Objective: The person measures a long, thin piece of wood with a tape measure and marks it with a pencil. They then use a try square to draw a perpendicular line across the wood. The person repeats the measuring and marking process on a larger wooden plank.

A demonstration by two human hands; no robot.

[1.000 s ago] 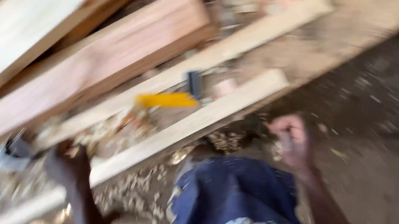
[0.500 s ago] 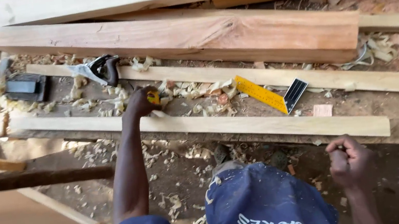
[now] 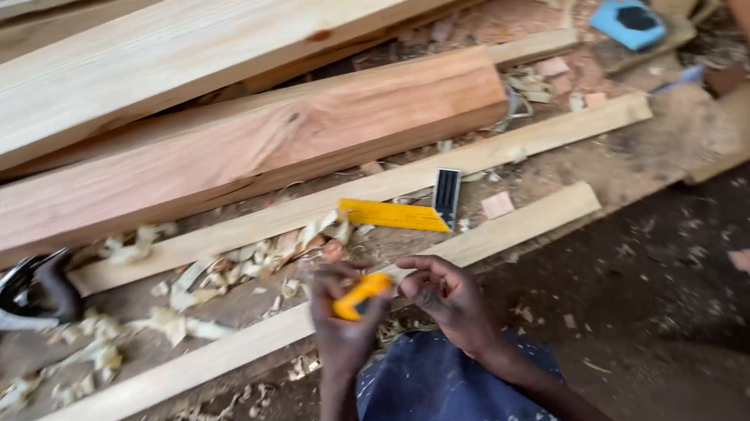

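Left hand (image 3: 344, 325) grip closed round small yellow tool (image 3: 360, 295), lifted off wood since half second ago. Right hand (image 3: 448, 299) has come across; fingertips pinch at tool's end. Tool held above long batten (image 3: 494, 235), near yellow try square (image 3: 400, 213). Both hands now working tool.

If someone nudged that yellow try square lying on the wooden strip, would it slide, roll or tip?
The yellow try square lies flat, so it would probably slide rather than roll. Its thin blade looks rigid, likely holding shape when lifted. The dark stock at one end seems bulkier, so it may hang that way. Loose wood shavings nearby could help it skid.
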